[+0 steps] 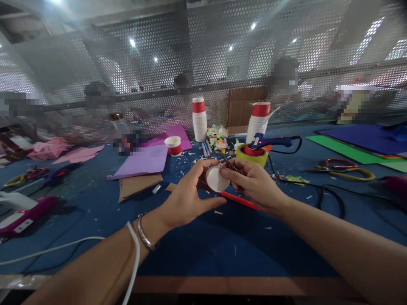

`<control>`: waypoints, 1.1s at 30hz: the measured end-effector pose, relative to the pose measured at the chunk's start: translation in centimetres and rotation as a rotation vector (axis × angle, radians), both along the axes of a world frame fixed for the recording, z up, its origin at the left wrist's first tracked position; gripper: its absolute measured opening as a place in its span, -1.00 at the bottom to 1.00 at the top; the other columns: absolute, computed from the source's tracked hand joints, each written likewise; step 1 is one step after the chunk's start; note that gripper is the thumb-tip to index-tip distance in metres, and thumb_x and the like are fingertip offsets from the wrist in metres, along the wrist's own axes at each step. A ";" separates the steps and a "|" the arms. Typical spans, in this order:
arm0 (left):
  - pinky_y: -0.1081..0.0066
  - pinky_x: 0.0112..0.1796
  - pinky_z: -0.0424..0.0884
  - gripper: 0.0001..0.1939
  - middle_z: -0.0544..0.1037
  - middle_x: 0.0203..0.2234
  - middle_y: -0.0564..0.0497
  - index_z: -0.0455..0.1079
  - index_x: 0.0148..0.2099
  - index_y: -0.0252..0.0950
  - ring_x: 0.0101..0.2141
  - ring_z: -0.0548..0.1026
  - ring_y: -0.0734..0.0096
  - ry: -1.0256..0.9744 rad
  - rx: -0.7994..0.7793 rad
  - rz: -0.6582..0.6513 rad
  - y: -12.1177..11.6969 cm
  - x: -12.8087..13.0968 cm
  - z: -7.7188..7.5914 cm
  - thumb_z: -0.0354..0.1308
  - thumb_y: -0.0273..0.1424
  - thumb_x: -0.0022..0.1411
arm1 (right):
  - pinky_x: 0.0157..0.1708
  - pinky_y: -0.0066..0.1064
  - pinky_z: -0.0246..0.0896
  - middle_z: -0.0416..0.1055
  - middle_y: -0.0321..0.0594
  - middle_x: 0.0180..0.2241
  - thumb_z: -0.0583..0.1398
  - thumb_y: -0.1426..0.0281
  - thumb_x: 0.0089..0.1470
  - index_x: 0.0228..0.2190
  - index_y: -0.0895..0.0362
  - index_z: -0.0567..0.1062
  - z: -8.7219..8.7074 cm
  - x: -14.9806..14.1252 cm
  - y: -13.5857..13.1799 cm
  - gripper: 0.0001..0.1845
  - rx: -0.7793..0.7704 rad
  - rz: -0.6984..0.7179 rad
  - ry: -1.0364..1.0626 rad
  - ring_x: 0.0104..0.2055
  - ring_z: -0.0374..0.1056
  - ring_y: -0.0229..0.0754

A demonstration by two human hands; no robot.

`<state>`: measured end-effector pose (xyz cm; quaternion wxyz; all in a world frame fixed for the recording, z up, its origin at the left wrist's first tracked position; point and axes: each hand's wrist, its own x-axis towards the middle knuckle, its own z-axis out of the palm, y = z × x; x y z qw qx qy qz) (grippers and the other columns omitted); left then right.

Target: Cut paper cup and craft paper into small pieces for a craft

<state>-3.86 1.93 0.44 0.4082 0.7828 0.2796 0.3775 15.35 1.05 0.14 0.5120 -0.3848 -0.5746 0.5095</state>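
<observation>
1. In the head view, the left hand (187, 190) comes from the near left, curved like a letter C — its thumb is stretched wide from the fingers; whether they touch the white disc (217, 179), I cannot tell.
2. The right hand (254, 182) comes from the near right — its thumb presses the disc's right edge, holding it.
3. The disc is between both hands, over the blue table (235, 250).

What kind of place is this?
Looks like a papercraft work area, maybe a workshop or classroom; I can't tell which. Signs: a blue glue gun, scissors with red and yellow handles, and sheets of coloured paper, such as a lilac one.
</observation>
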 end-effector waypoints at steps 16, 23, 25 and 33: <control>0.35 -0.19 0.51 -0.51 0.51 -0.09 -0.07 0.27 0.09 -0.20 -0.20 0.53 0.35 0.087 0.297 0.286 0.5 -0.9 1.2 0.31 -0.47 0.13 | -0.53 -0.42 -0.02 0.23 -0.38 -0.56 0.13 0.05 0.22 -0.29 0.13 0.45 0.0 0.5 0.0 -0.62 0.213 -0.068 -0.420 -0.53 0.10 -0.31; 0.30 -0.21 0.53 -0.51 0.47 -0.05 -0.11 0.27 0.08 -0.19 -0.20 0.50 0.31 0.131 0.353 0.347 0.9 -1.2 1.1 0.30 -0.48 0.12 | -0.46 -0.38 0.07 0.37 -0.28 -0.46 0.13 0.08 0.22 -0.38 0.12 0.43 -0.5 0.8 0.3 -0.64 0.267 -0.068 -0.550 -0.45 0.22 -0.25; 0.32 -0.23 0.53 -0.51 0.49 -0.07 -0.10 0.27 0.07 -0.19 -0.25 0.50 0.35 0.143 0.341 0.347 0.9 -1.2 1.1 0.30 -0.48 0.12 | -0.47 -0.38 0.05 0.36 -0.29 -0.47 0.14 0.09 0.22 -0.41 0.11 0.41 -0.5 0.9 0.4 -0.64 0.275 -0.074 -0.582 -0.46 0.21 -0.25; 0.32 -0.23 0.52 -0.53 0.50 -0.09 -0.08 0.26 0.04 -0.19 -0.25 0.51 0.35 0.158 0.336 0.336 0.4 -0.9 1.4 0.30 -0.49 0.10 | -0.48 -0.36 0.01 0.34 -0.30 -0.51 0.12 0.11 0.21 -0.43 0.12 0.46 0.1 0.7 0.1 -0.64 0.248 -0.087 -0.666 -0.48 0.17 -0.25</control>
